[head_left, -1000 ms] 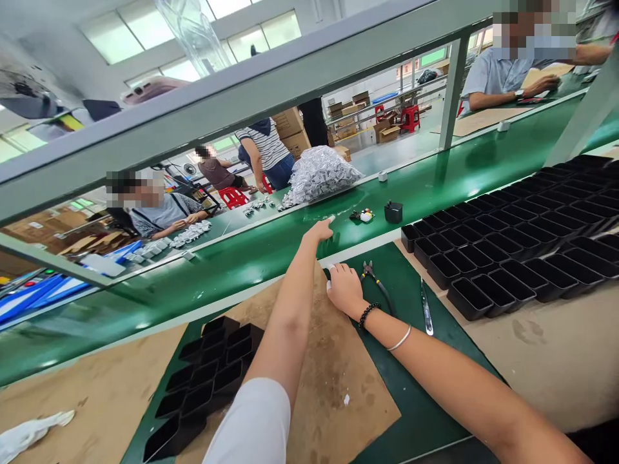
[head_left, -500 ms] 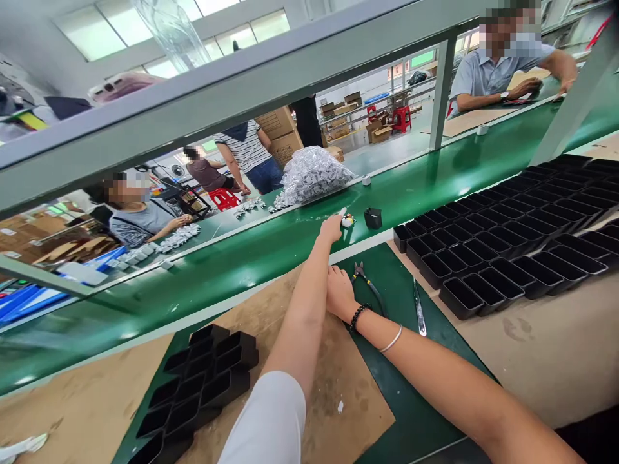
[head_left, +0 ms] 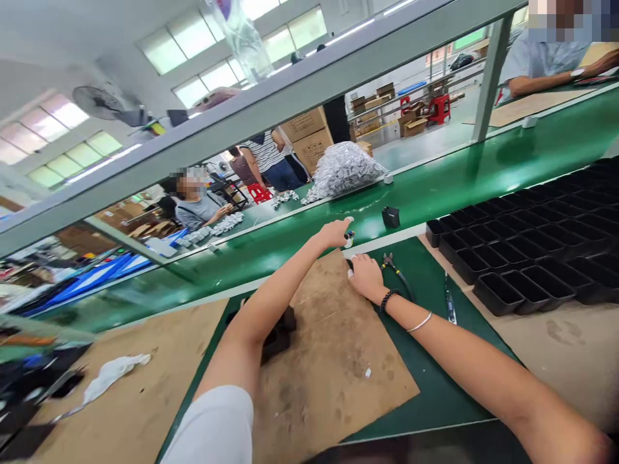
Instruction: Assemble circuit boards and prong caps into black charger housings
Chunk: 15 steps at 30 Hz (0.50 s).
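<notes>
My left hand (head_left: pixel 336 232) reaches out over the edge of the green conveyor belt (head_left: pixel 300 241), its fingers pinched on a small part with coloured wires (head_left: pixel 349 239). My right hand (head_left: pixel 365 277) rests fingers-down on the far edge of a brown cardboard sheet (head_left: pixel 333 361), fingers curled; whether it holds anything is hidden. A pair of cutters (head_left: pixel 393 265) lies just right of that hand on the green mat (head_left: pixel 425 386). A small black box (head_left: pixel 391 216) sits on the belt beyond.
Black compartment trays (head_left: pixel 532 251) fill the bench at right, and another black tray (head_left: pixel 278 335) lies under my left arm. A blade tool (head_left: pixel 449 306) lies on the mat. A bag of white parts (head_left: pixel 345 171) and other workers sit across the belt. A white rag (head_left: pixel 113 374) lies left.
My left hand has closed on the small wired part on the belt and drawn it back toward the belt's near edge. The view has swung left. My right hand stays on the cardboard.
</notes>
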Available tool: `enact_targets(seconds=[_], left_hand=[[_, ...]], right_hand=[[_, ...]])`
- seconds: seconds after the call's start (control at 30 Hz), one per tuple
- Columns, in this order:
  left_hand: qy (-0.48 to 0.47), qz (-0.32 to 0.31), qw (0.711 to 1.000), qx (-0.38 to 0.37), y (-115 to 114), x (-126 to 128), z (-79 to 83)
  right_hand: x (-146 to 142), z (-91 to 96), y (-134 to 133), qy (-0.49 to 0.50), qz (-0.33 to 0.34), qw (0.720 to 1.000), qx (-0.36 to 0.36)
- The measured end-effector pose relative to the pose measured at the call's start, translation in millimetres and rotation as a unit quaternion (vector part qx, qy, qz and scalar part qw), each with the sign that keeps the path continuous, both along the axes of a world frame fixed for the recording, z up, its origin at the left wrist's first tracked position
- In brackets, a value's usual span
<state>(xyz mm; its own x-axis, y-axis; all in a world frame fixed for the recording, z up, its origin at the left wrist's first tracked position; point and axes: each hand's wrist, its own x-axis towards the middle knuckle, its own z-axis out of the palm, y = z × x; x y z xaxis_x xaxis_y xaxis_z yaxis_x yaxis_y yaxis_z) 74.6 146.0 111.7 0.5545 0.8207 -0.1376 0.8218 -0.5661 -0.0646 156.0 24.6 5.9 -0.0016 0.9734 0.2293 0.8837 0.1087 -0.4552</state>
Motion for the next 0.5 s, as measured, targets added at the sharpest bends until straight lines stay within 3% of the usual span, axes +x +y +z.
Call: enact_targets(seconds=[0.27,0.37,0.5], left_hand=[[-0.032,-0.010,0.996,-0.086,-96.5,-104.6,34.4],[-0.047,0.002,0.992,-0.117,-113.2,-125.6,30.6],[-0.051,0.052,0.995,-0.074,-123.4,-151.6,17.5]], right_hand=[[0.2,-1.5,0.4,0.058,0.020,0.997,0.049],[2.7,-4.9,2.3,0.077,0.033,0.995,0.062],[7.3,-5.8,2.7,0.094,0.063,0.991,0.073]])
